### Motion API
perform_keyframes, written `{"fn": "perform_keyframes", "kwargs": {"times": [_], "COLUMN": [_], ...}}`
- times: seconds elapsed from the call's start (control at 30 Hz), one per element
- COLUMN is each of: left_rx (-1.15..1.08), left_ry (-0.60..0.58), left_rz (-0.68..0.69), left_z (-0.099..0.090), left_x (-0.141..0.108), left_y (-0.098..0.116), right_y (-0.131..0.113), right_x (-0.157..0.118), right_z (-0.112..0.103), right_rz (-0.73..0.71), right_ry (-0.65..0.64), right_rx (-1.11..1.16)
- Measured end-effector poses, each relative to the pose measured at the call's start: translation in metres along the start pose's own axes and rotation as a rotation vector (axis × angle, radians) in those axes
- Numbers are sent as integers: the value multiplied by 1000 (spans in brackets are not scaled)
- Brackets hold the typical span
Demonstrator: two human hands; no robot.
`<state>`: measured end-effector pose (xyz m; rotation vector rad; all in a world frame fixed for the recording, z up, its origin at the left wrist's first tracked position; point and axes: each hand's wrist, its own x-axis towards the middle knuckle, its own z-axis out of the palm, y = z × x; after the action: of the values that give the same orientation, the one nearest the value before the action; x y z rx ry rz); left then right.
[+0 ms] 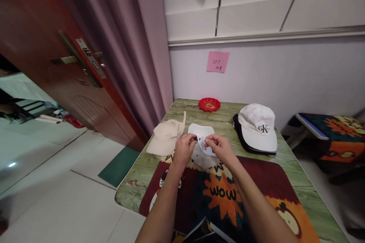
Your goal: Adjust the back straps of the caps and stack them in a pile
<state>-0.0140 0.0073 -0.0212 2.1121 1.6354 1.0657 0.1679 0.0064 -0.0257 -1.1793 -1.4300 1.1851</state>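
A white cap (203, 156) lies in front of me at the middle of the table, its brim pointing toward the wall. My left hand (185, 147) pinches the left part of its white strap, thumb and fingers together. On the right part of that strap, my right hand (219, 145) has its fingertips closed. A beige cap (167, 136) rests just left of my left hand, its strap sticking up. To the right of my right hand sits a stack of caps, with a white cap with dark letters (256, 125) on top and a black cap under it.
Near the wall, a red scalloped dish (209, 104) stands on the green wood-patterned table (132, 186). A colourful mat (196, 197) covers the table's near part. A brown door (85, 106) and a purple curtain (142, 45) are at the left. Another small table (342, 133) stands at the right.
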Motion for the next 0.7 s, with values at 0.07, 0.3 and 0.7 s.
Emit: {"fn": "perform_keyframes", "kwargs": {"times": [0.07, 0.3, 0.7], "left_rx": [-93, -176, -191], "left_ry": [37, 89, 95], "left_rz": [47, 175, 192], "left_z": [6, 12, 13], "left_x": [0, 0, 2], "left_y": [-5, -2, 4], "right_y": [3, 5, -2], "right_x": [2, 7, 2], "right_z": [1, -1, -1], "right_rz": [-23, -79, -118], "right_ry": [6, 107, 150], "right_rx": [-46, -206, -294]}}
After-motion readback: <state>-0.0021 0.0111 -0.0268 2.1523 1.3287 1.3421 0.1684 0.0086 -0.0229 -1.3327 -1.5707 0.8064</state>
